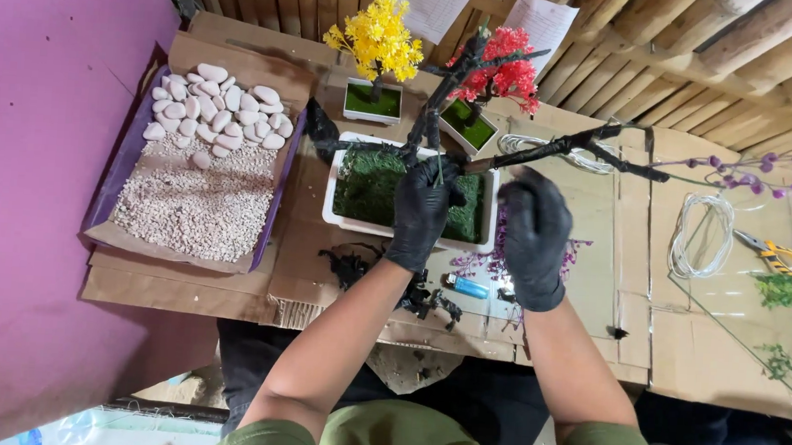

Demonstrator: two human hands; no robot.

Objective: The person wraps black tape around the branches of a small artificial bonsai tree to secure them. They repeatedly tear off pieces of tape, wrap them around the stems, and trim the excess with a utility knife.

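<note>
Over the white mossy planter (338,212), left hand (422,210) pinching a green stem (438,168), right hand (534,236) gripping the dark branch (561,146) beside it

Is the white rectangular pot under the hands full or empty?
Full: green moss covers the white rectangular pot up to its rim, under the left hand.

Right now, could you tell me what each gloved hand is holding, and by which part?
The left hand grips the dark artificial tree low on its trunk, above the white mossy planter. The right hand is closed at the near end of a dark branch.
</note>
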